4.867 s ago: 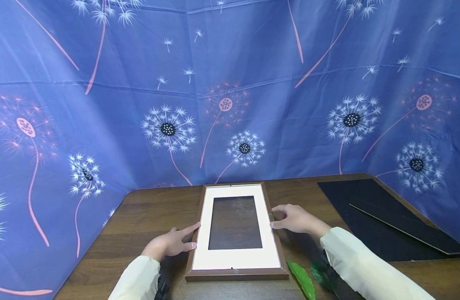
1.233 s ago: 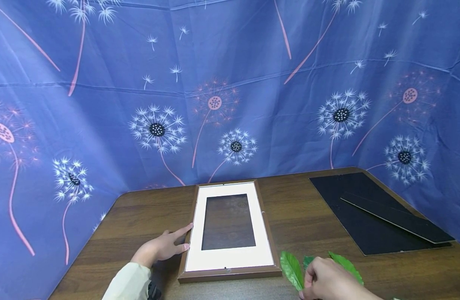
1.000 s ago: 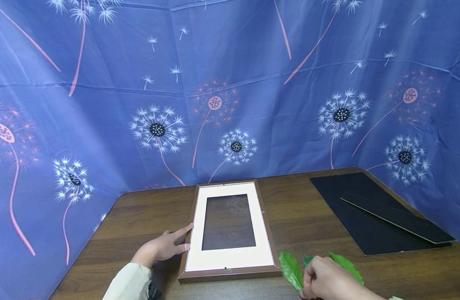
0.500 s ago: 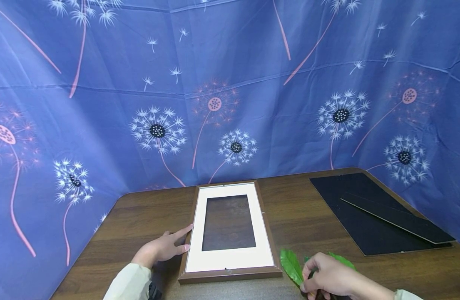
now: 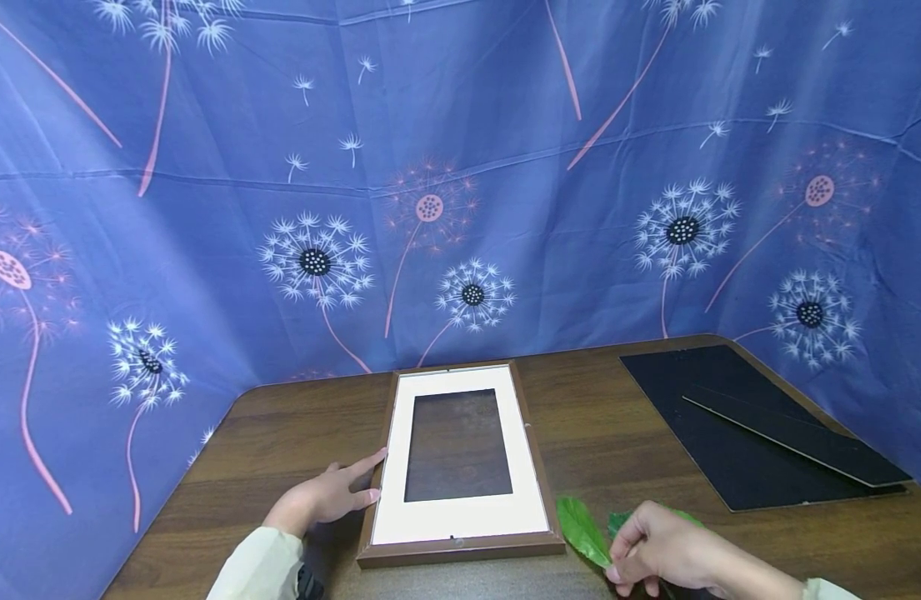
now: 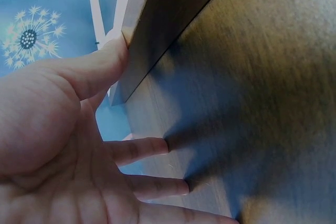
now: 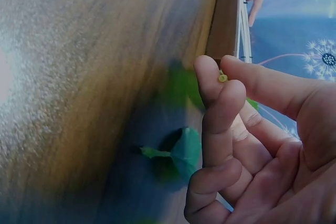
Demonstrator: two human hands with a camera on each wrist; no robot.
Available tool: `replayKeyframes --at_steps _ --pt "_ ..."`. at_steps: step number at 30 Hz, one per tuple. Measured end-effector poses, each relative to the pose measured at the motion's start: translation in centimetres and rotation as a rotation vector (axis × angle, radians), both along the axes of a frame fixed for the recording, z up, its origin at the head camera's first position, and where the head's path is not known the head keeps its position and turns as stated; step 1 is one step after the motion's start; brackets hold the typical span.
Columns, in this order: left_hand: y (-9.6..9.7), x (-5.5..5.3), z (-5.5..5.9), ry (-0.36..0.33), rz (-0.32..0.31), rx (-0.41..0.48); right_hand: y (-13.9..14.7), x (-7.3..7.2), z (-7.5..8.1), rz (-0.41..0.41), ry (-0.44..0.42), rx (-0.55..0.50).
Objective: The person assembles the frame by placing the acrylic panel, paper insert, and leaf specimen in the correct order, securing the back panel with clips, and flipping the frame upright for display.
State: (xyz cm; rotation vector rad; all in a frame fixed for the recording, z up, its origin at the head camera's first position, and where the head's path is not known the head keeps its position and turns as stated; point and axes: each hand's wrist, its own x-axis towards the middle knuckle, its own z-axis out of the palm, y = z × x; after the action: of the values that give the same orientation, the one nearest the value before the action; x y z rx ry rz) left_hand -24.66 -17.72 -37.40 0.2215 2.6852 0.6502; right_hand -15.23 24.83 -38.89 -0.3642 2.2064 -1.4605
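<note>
A brown picture frame (image 5: pixel 463 550) with a white mat (image 5: pixel 460 518) lies flat on the wooden table. My left hand (image 5: pixel 319 498) rests at its left side, thumb and index finger touching the edge. In the left wrist view the other fingers (image 6: pixel 157 186) stretch down to the tabletop. My right hand (image 5: pixel 666 546) pinches the stem of a green leaf (image 5: pixel 583 529) just right of the frame's near corner. The cut stem end (image 7: pixel 223 78) shows between the fingertips. Under the right hand lies a darker green leaf (image 7: pixel 187 153); another bright leaf (image 5: pixel 688 517) is mostly hidden behind that hand.
A black backing board (image 5: pixel 700 425) lies on the right of the table, with a narrow black flap (image 5: pixel 798 442) slanting up from it. Blue dandelion-print cloth (image 5: pixel 565 250) hangs behind and beside the table.
My right hand has left the frame's right edge, come down to the leaves and taken one by its stem. In the last second that hand shifted slightly with the leaf. The left hand stays put.
</note>
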Motion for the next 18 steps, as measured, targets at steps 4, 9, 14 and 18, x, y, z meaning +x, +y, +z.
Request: replayKeyframes --at_steps 4,9,14,18 --pt "0.0 0.0 0.0 -0.002 0.0 0.0 0.4 -0.3 0.3 0.028 -0.009 -0.03" --pt "-0.1 0.0 0.0 -0.004 -0.003 0.002 1.1 -0.7 0.7 0.045 0.016 -0.046" --pt "0.0 0.0 0.1 -0.01 -0.002 0.009 1.6 -1.0 1.3 0.039 0.059 -0.053" --pt "0.1 0.0 0.1 -0.009 -0.002 0.008 1.7 -1.4 1.7 0.001 0.084 -0.034"
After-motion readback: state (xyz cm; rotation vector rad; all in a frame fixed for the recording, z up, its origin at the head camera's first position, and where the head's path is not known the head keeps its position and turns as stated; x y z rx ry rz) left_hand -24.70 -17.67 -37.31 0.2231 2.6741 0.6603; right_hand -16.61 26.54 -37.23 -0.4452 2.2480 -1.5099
